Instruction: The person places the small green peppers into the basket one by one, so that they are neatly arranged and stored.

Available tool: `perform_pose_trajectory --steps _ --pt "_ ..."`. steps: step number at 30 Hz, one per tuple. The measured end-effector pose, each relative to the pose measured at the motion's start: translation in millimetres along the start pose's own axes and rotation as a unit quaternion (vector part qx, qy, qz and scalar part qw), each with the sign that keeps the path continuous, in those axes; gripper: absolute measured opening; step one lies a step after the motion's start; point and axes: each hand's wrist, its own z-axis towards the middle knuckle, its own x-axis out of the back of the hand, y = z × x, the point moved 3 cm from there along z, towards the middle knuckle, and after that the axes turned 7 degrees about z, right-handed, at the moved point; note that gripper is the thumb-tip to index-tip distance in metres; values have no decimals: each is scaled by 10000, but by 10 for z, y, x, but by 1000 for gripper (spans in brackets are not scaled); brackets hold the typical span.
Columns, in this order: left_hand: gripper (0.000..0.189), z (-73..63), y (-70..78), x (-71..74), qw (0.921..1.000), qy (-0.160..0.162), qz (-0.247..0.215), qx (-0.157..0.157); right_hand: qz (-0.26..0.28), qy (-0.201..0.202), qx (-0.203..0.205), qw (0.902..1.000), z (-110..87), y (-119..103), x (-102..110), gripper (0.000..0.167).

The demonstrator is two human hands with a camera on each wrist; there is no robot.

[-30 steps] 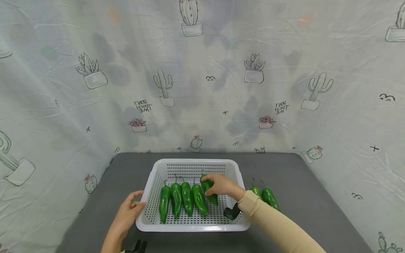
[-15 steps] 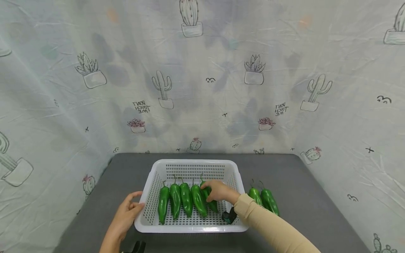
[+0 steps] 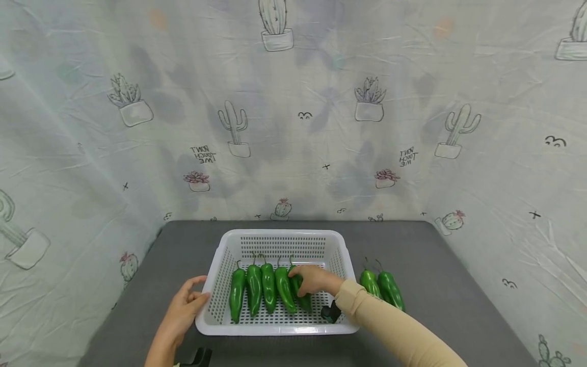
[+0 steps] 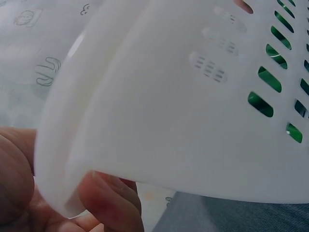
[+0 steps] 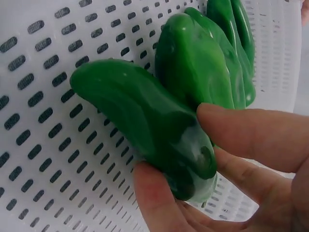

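A white perforated plastic basket (image 3: 279, 331) stands on the table with several long green peppers (image 3: 254, 290) inside, side by side, stems toward the back. My right hand (image 3: 316, 281) holds the rightmost green pepper (image 5: 140, 111) between thumb and fingers, low over the basket floor and against its neighbour. In the head view that hand covers part of this pepper. At the basket's left side, my left hand (image 3: 183, 306) grips the rim; the left wrist view shows thumb and fingers (image 4: 113, 200) on either side of the rim (image 4: 63, 179).
Two more green peppers (image 3: 390, 290) lie on the grey table (image 3: 440, 285) right of the basket, beside my right forearm. A cactus-print cloth (image 3: 293, 127) hangs behind the table and along both sides. A dark wrist device (image 3: 331, 312) sits under my right wrist.
My right hand has come slightly nearer and lower with the pepper, which now lies straighter beside the row. The neighbouring peppers have shifted a little left. My left hand stays at the rim.
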Motion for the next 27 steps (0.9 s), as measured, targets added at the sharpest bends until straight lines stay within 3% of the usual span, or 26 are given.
perform_pose_trajectory --steps 8,17,23,27 --pt "49 -28 6 -14 9999 50 -97 54 217 -279 -121 9993 13 1 -54 66" --pt "49 -27 17 -10 10000 86 -40 29 -85 -358 -153 9992 0 -25 -44 81" --pt "50 -26 8 -15 10000 43 0 -6 -134 -84 237 9996 -54 -55 64 79" --pt "50 -23 11 -5 10000 68 24 -6 307 261 802 9960 -109 -65 270 70"
